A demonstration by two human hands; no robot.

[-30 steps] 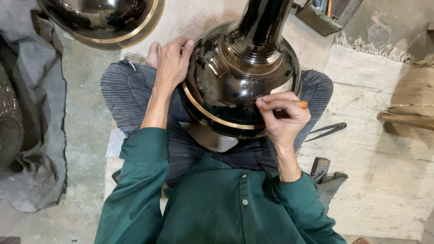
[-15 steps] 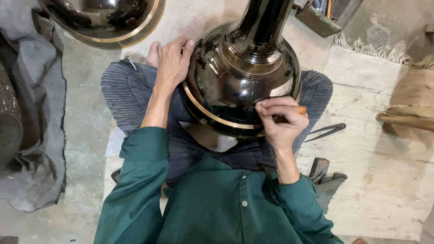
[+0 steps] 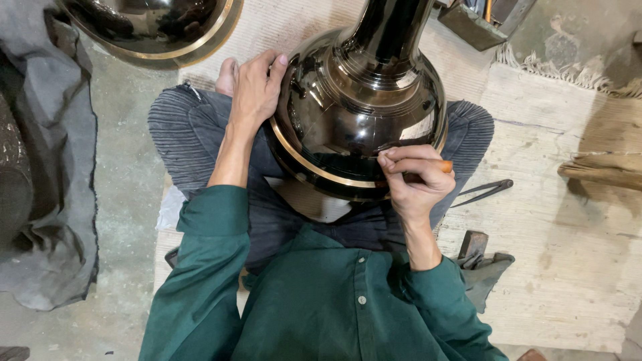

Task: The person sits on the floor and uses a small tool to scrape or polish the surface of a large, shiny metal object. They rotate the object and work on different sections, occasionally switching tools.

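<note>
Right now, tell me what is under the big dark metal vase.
The vase rests on the person's crossed legs in grey ribbed trousers, over a pale woven mat. The left hand steadies its side; the right hand holds a wooden-handled tool against its lower edge. Its underside is hidden.

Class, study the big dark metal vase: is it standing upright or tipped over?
Tipped. The vase lies across the person's lap, neck pointing away, steadied by the left hand.

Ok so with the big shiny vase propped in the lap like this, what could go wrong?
1. The dark metal vase rests on the crossed legs, steadied only by the left hand flat on its side; it might roll.
2. The right hand grips an orange-handled tool at the brass rim band; a slip could scratch the polish.
3. The bare toes sit beside the vase.
</note>
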